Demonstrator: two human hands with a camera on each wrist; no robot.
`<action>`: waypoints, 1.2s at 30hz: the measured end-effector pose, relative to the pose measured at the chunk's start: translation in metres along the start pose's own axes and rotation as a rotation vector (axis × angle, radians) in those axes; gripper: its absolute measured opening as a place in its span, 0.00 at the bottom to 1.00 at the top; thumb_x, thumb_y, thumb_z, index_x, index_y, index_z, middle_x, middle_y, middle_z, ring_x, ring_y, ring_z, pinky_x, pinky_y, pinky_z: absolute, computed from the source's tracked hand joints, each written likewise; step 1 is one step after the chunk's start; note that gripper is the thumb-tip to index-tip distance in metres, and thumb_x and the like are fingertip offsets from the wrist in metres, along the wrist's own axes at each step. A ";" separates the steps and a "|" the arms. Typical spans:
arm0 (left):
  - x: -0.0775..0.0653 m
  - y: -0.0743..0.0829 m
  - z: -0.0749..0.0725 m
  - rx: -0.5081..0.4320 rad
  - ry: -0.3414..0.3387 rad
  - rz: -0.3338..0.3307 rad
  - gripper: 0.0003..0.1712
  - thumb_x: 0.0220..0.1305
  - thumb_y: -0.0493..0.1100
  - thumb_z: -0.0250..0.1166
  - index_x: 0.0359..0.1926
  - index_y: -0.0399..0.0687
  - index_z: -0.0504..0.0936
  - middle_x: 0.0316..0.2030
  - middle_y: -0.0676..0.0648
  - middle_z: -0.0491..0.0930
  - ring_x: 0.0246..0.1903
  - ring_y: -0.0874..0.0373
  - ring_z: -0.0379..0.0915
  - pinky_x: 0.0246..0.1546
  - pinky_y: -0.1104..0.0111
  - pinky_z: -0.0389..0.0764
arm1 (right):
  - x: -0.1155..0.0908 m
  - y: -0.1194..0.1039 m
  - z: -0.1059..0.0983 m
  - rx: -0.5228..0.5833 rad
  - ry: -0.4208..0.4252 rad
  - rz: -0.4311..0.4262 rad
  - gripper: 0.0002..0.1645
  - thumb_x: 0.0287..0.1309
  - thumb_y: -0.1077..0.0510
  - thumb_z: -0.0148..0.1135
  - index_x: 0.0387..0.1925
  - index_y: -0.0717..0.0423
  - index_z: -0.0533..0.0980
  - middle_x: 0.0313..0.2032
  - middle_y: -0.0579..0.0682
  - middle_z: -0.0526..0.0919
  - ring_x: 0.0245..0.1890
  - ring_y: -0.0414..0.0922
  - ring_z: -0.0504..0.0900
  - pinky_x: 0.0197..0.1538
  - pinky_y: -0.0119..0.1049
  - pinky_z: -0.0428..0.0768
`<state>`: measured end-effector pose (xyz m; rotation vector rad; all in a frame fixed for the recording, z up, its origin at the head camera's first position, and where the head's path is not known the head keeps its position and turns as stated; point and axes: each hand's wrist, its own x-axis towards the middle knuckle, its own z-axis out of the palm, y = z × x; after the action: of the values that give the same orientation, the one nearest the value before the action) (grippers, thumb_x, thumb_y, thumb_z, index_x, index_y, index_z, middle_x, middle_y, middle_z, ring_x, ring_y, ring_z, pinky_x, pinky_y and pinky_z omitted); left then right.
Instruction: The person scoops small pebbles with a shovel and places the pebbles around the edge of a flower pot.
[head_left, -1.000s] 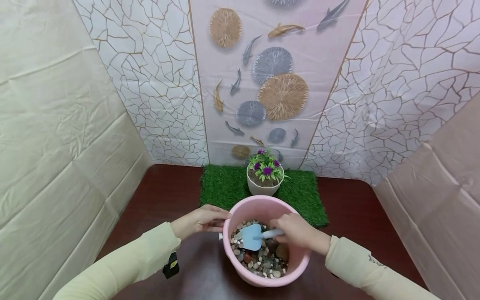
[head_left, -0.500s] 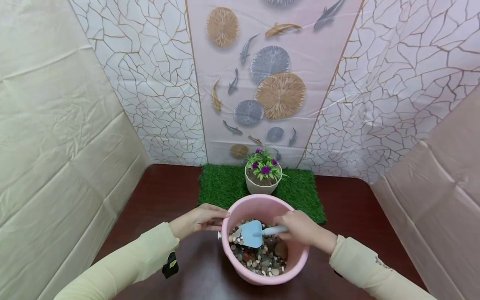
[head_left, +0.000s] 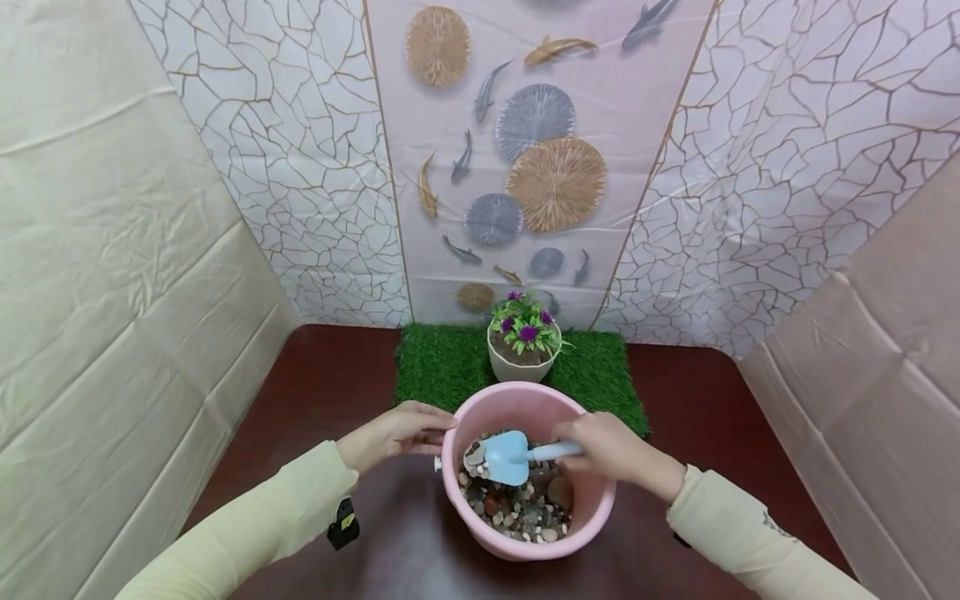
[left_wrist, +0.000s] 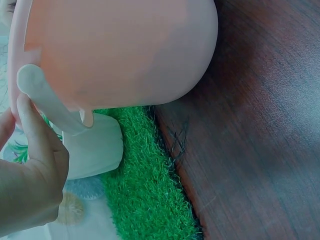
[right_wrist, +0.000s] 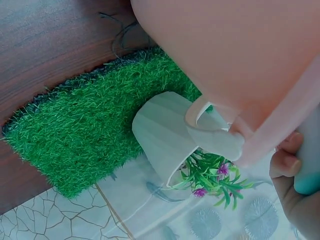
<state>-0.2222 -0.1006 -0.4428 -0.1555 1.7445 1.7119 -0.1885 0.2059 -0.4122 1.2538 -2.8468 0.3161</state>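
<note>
The right hand point(head_left: 611, 446) has its fingers curled round a shovel point(head_left: 508, 458), over the stones point(head_left: 528, 507) in the bucket point(head_left: 517, 404); the left hand's point(head_left: 401, 433) fingers, barely parted, pinch the bucket's rim. A flowerpot point(head_left: 521, 367) stands behind the bucket.

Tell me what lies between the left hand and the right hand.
The head view shows the mouth of the pink bucket between the left hand and right hand. Across it runs the blue trowel, with pebbles in the bucket.
</note>
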 end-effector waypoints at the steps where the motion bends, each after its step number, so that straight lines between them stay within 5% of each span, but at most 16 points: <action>1: 0.000 0.000 0.000 0.000 -0.002 0.002 0.23 0.63 0.38 0.62 0.56 0.30 0.74 0.27 0.50 0.83 0.27 0.64 0.80 0.36 0.70 0.87 | 0.000 0.000 -0.001 0.002 -0.004 0.008 0.07 0.48 0.56 0.70 0.28 0.48 0.78 0.22 0.38 0.78 0.20 0.30 0.70 0.24 0.25 0.73; 23: 0.005 -0.003 -0.002 -0.031 -0.004 0.007 0.22 0.64 0.37 0.60 0.56 0.30 0.73 0.23 0.52 0.82 0.24 0.65 0.79 0.34 0.72 0.87 | -0.006 0.005 -0.018 0.026 0.024 0.087 0.07 0.46 0.58 0.71 0.30 0.47 0.81 0.22 0.36 0.78 0.20 0.29 0.68 0.24 0.25 0.72; 36: 0.004 -0.005 -0.002 -0.043 -0.017 0.023 0.23 0.63 0.37 0.61 0.56 0.29 0.72 0.23 0.53 0.82 0.25 0.64 0.80 0.35 0.71 0.87 | -0.015 0.013 -0.033 0.018 0.024 0.130 0.08 0.46 0.60 0.69 0.32 0.50 0.80 0.21 0.37 0.77 0.18 0.30 0.63 0.22 0.22 0.64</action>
<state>-0.2233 -0.1020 -0.4495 -0.1402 1.7040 1.7631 -0.1905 0.2318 -0.3837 1.0620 -2.9174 0.3567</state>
